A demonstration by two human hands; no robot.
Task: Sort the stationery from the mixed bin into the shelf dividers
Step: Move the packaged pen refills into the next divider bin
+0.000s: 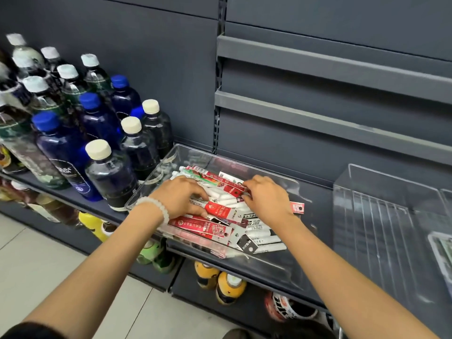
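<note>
Both hands are down in the clear plastic bin [156, 177], on the heap of stationery. The left hand [177, 195], a pale bead bracelet [156, 207] on its wrist, has its fingers curled over a red-and-white packet [220, 210], thumb beneath it; it appears to pinch it. The right hand [265, 199] lies palm down just beside it, fingers bent onto the long red packets [220, 179] at the back of the heap; whether it grips any I cannot tell. White pen-like sticks [264, 241] and more red packets [198, 227] fill the bin, which sits on the grey shelf [115, 214]. Left of it stand bottles with blue caps [63, 148] and cream caps [110, 172]. To the right stands a clear shelf divider [381, 221]. Below, on the lower shelf, are yellow bottles [227, 287].
</note>
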